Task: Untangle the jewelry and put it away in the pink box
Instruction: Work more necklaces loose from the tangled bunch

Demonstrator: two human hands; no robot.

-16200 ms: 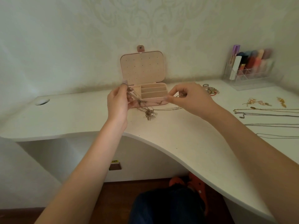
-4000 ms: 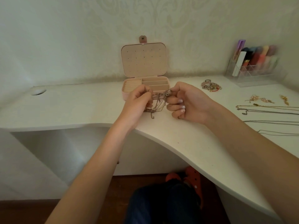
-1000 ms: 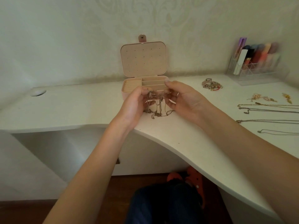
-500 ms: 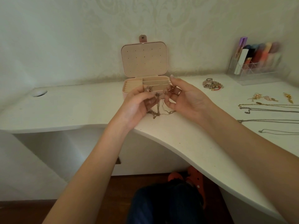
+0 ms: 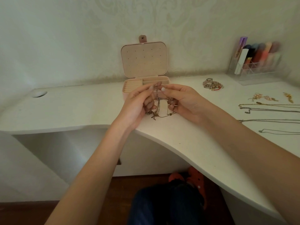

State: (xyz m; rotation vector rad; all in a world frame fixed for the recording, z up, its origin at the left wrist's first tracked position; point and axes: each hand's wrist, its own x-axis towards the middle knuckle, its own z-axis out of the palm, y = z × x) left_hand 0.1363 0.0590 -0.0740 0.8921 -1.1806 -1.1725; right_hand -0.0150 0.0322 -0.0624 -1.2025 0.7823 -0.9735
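Observation:
A knot of thin tangled chains (image 5: 158, 108) hangs between my two hands just above the white desk, its lower loops touching the desktop. My left hand (image 5: 138, 106) pinches the top of the tangle from the left. My right hand (image 5: 183, 101) pinches it from the right, fingertips almost meeting the left ones. Directly behind my hands stands the pink box (image 5: 144, 62), lid upright against the wall, its tray compartments partly hidden by my fingers.
The white curved desk (image 5: 81, 109) has a cable hole (image 5: 39, 93) at far left. Right of the box lie a heap of rings and bracelets (image 5: 212, 84), earrings (image 5: 263, 98), and several straightened chains (image 5: 269, 109). A clear organiser (image 5: 254, 62) stands at the back right.
Both hands have lifted the tangle slightly and brought their fingertips together at its top; the chains hang longer below than a second ago.

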